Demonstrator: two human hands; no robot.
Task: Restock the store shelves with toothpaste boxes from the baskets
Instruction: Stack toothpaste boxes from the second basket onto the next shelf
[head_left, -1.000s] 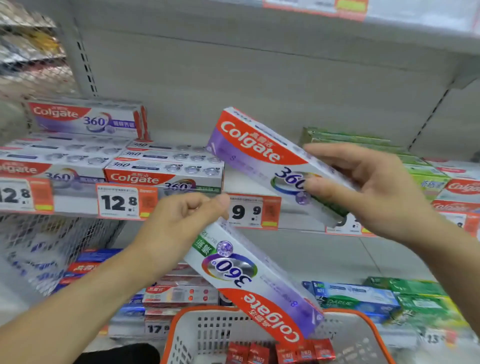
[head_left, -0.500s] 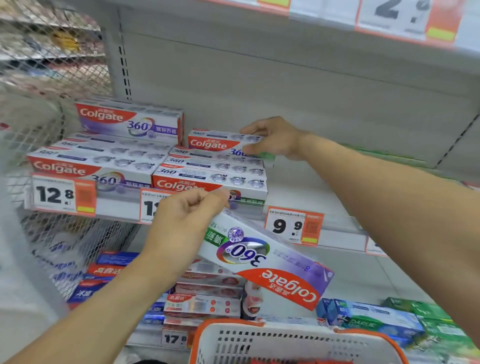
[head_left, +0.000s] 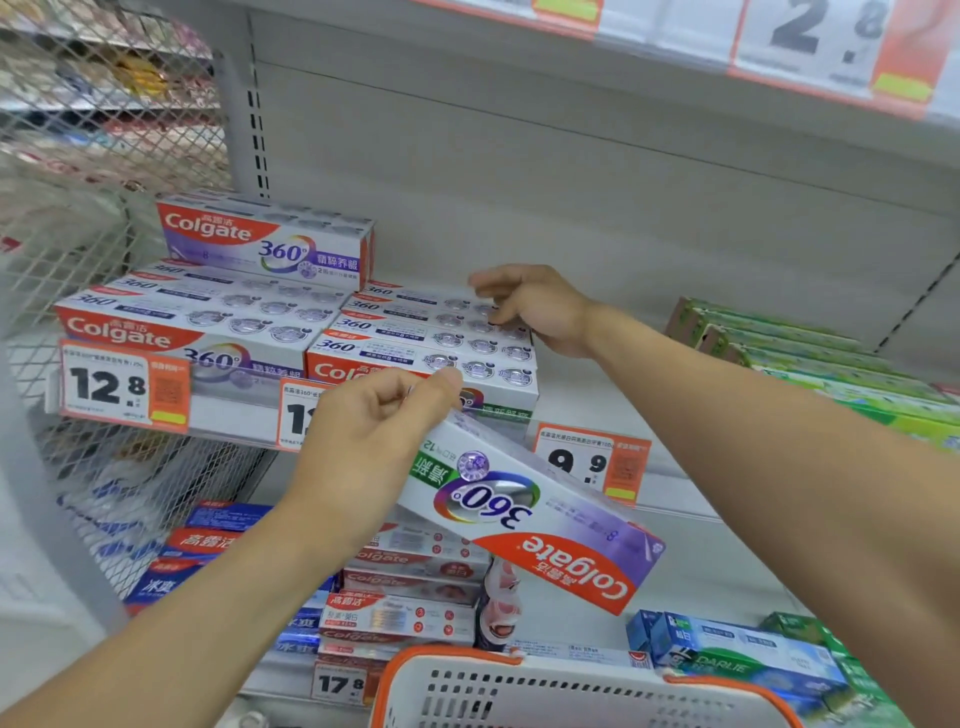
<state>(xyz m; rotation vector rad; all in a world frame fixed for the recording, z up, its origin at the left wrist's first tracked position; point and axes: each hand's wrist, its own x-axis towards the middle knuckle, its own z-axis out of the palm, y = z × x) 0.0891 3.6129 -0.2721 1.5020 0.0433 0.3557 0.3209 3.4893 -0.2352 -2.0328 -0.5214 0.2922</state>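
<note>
Left hand (head_left: 363, 447) pinched long white-purple cardboard toothpaste box (head_left: 524, 512) by one end, rest hanging toward 4 o'clock. Looked light, stiff, crushable. Right hand (head_left: 530, 306) fingers loosely curled, holding nothing.

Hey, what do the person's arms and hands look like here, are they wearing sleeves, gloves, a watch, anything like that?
Both forearms are bare as far as the view shows, with no sleeve in sight. The left hand and right hand wear no gloves. No watch, bracelet or ring shows on either wrist or on the visible fingers. Parts of the fingers are hidden, so a ring there cannot be ruled out.
</note>
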